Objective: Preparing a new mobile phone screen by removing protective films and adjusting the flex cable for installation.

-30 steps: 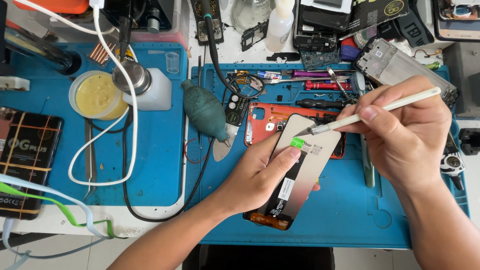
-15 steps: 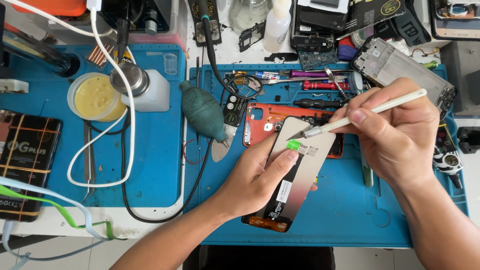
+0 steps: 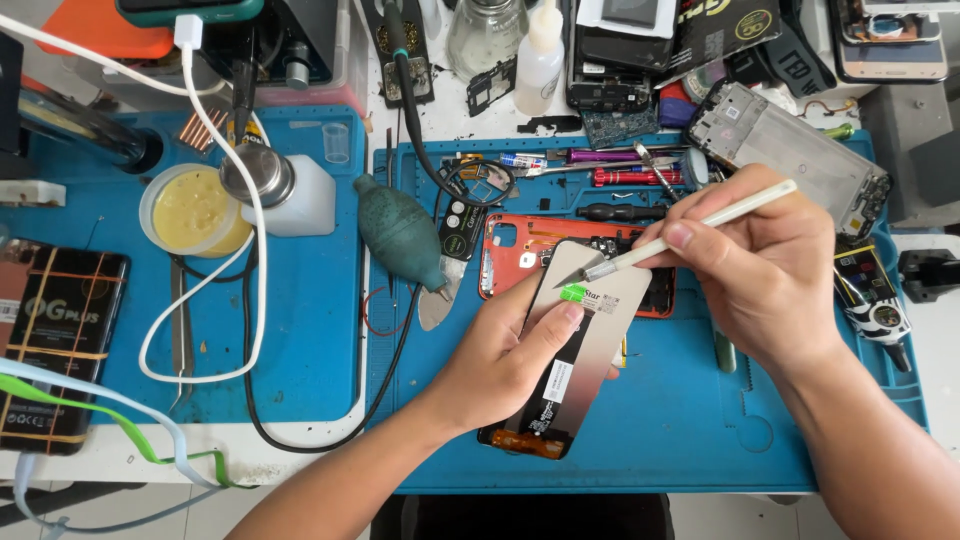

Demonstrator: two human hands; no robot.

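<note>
My left hand (image 3: 505,362) grips a phone screen panel (image 3: 592,310) from below, thumb on its back next to a small green tab (image 3: 573,292). The panel tilts over the blue work mat (image 3: 660,440). My right hand (image 3: 770,275) pinches a white craft knife (image 3: 690,232) like a pen; its blade tip rests on the panel just above the green tab. Behind the panel lies an orange phone back frame (image 3: 510,255) with its inner parts exposed.
A green rubber blower (image 3: 402,235) and a metal pry tool lie left of the frame. Screwdrivers (image 3: 625,177), tweezers, a silver phone chassis (image 3: 790,150), bottles, a yellow paste tin (image 3: 192,212), white and black cables and a boxed phone (image 3: 55,345) crowd the bench.
The knife tip has slid down and left along the panel towards the green tab. My left hand and the panel have hardly shifted.
</note>
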